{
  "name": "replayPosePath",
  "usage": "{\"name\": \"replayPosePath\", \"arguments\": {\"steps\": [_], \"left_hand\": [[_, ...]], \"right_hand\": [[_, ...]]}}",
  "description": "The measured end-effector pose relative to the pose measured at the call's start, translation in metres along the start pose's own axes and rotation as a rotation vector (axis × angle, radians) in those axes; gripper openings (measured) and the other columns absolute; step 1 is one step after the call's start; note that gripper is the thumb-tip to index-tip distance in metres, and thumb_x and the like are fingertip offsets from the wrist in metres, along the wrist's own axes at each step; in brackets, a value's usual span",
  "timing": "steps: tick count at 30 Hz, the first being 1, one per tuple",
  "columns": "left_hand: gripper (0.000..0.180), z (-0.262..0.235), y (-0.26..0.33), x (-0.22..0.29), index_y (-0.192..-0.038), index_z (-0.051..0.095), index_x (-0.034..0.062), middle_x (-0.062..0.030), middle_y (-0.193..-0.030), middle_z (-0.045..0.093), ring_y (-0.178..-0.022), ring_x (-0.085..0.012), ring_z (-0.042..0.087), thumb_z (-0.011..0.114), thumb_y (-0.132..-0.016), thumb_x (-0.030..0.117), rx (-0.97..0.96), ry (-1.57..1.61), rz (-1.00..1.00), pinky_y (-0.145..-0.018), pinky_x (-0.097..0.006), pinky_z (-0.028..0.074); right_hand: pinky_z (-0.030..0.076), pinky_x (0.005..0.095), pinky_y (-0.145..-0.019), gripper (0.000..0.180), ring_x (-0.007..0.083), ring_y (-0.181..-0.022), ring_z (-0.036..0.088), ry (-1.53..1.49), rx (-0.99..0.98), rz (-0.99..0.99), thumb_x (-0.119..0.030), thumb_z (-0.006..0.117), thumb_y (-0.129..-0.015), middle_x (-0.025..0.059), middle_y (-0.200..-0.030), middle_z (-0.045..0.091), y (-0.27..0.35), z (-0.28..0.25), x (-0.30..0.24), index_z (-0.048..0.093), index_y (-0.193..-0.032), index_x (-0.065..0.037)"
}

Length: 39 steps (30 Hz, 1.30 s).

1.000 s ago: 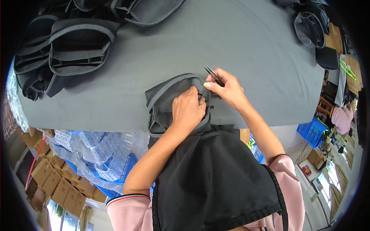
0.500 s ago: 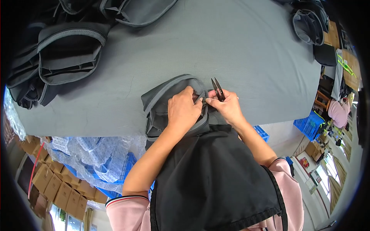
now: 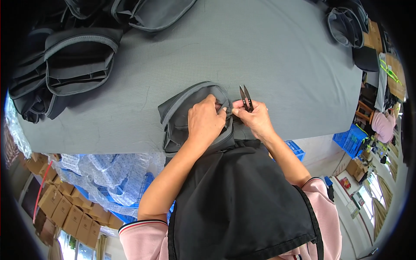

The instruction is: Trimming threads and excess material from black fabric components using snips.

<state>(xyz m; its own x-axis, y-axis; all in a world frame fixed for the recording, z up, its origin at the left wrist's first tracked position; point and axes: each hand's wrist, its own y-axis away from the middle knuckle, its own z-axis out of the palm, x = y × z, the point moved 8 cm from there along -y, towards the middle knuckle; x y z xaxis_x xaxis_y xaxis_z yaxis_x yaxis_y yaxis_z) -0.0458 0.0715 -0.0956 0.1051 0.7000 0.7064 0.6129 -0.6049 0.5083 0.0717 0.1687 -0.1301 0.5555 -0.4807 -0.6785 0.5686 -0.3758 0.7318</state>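
Across the upper half of the view stretches the bench (image 3: 281, 65), under a grey textured cover, its near edge running just in front of the person and its right edge curving off toward the room. Below that edge spreads a black apron (image 3: 242, 195), its top fold reaching up against the work. At the bench's far left corner sits a heap of dark bags (image 3: 80, 41), mouths open, crowding that side; a broad sweep of cover separates it from the smaller group of pouches (image 3: 346, 30) along the right edge. Under the near edge, on the left, clear plastic wrap (image 3: 117, 171) drapes over blue crates, with stacked cartons (image 3: 71, 214) beyond.

Right at the near edge, in front of the person, stands the grey pouch (image 3: 180, 110), tilted with its rounded mouth open. The two hands are close together at its right rim. The left hand (image 3: 203, 121) reaches into the mouth, fingers bent; whether they pinch the lining cannot be told. The right hand (image 3: 256, 118) is closed around small dark snips (image 3: 245, 99), thumb and forefinger tips at the rim. The blades point toward the far side, slightly parted, with wide room beyond and rightward.
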Motion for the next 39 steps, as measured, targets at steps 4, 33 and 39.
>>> {"name": "replayPosePath", "arguments": {"steps": [4,33,39], "left_hand": [[0.018,0.001,0.000,-0.001,-0.076,0.055,-0.0036,-0.0185,-0.076,0.064,-0.072,-0.0350,0.063,0.065,-0.073,0.011,-0.005,-0.009,-0.025,-0.068,-0.042,0.048],[0.019,-0.002,-0.002,0.001,-0.078,0.058,-0.0039,-0.0174,-0.075,0.065,-0.071,-0.0338,0.063,0.065,-0.072,0.013,-0.009,-0.023,-0.068,-0.067,-0.041,0.048],[0.019,0.001,0.003,0.002,-0.076,0.055,-0.0032,-0.0177,-0.075,0.065,-0.071,-0.0354,0.063,0.065,-0.073,0.013,-0.008,-0.043,-0.020,-0.067,-0.042,0.048]], "right_hand": [[0.035,0.0178,-0.053,0.013,0.0022,-0.060,0.046,-0.014,-0.002,0.031,-0.003,0.067,-0.076,-0.0041,-0.070,0.056,0.001,0.000,0.000,0.064,-0.088,0.002],[0.045,0.0205,-0.060,0.015,0.0073,-0.066,0.056,0.070,0.066,-0.050,0.001,0.054,-0.076,0.0027,-0.073,0.063,0.008,0.001,-0.005,0.064,-0.087,0.001],[0.043,0.0243,-0.056,0.017,0.0090,-0.062,0.051,0.322,0.109,-0.305,-0.008,0.066,-0.074,0.0022,-0.068,0.056,0.009,0.015,-0.058,0.059,-0.086,0.001]]}}
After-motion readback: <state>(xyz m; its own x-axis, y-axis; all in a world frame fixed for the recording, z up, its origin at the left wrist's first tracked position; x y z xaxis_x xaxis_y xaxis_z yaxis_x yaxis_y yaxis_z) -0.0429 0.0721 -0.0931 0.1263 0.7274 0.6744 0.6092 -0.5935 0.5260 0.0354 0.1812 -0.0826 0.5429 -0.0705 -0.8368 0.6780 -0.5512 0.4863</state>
